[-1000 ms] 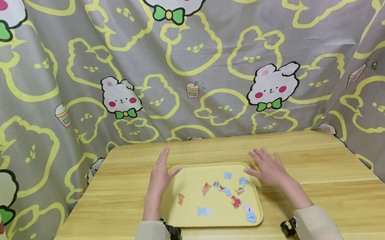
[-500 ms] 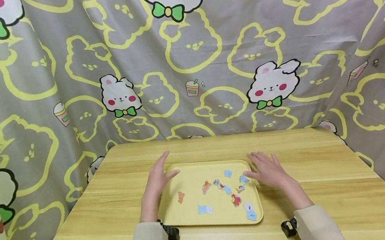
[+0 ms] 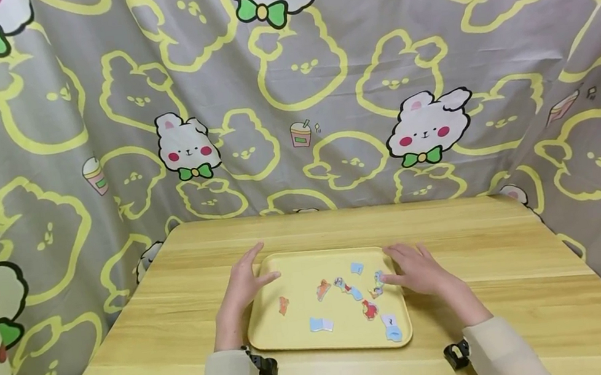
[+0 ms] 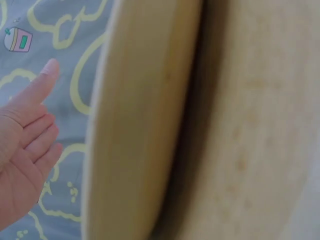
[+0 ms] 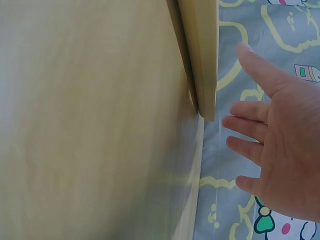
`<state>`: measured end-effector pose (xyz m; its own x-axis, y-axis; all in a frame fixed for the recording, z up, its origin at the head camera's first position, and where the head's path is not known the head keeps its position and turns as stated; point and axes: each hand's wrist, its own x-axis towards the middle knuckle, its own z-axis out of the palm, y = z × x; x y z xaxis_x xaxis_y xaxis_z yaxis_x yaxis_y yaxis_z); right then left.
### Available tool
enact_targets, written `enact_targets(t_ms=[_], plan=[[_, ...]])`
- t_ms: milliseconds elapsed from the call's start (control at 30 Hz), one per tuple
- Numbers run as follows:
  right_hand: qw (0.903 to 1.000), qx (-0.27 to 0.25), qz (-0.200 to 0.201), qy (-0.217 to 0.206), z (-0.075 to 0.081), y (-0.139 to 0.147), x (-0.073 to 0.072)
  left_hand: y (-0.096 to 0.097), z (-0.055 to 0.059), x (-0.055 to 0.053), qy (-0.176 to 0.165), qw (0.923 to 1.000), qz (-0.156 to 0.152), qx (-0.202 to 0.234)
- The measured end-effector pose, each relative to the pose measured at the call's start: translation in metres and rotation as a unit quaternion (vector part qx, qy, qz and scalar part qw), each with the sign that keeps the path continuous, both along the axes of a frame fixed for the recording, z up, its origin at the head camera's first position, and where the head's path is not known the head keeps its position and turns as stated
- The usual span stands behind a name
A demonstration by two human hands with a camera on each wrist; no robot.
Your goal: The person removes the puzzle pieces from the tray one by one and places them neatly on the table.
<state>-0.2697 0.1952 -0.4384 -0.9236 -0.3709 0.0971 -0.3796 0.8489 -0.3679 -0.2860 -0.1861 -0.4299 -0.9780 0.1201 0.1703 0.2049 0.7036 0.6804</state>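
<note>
A yellow tray (image 3: 288, 270) lies on the wooden table with several small jigsaw puzzle pieces on it. My left hand (image 3: 241, 290) is at the tray's left edge, fingers extended and thumb pointing in over the rim. At the right edge is my right hand (image 3: 420, 270), its thumb overlapping a blue and yellow piece (image 3: 379, 279) in the head view. Both wrist views show the left palm (image 4: 22, 165) and right palm (image 5: 295, 155) facing inward beside the tray, fingers spread, holding nothing. An orange piece (image 3: 283, 305) is the one nearest the left hand.
More pieces lie on the tray: a second orange one (image 3: 323, 289), a red one (image 3: 370, 310), a blue-and-lilac pair (image 3: 321, 324) and another pair (image 3: 391, 328) at the near right corner. Wooden table (image 3: 509, 262) surrounds the tray. A patterned grey curtain (image 3: 244, 82) hangs behind.
Both hands have come down a little beside the tray. The right thumb has shifted inward, now covering part of a piece. The pieces keep their places on the tray.
</note>
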Motion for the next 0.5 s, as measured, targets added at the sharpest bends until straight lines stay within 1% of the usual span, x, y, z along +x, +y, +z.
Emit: enact_targets(t_ms=[167, 367, 500], plan=[[0.9998, 0.012, 0.015, 0.005, -0.001, -0.003, -0.001, -0.006, -0.003, 0.003, -0.015, 0.9999, -0.006, 0.003], [0.9986, 0.040, 0.031, 0.015, -0.003, -0.006, -0.003, -0.012, -0.007, 0.005, -0.036, 0.9993, -0.011, 0.005], [0.9972, 0.058, 0.041, 0.024, -0.004, -0.009, -0.004, -0.016, -0.010, 0.004, -0.037, 0.9991, -0.018, -0.001]])
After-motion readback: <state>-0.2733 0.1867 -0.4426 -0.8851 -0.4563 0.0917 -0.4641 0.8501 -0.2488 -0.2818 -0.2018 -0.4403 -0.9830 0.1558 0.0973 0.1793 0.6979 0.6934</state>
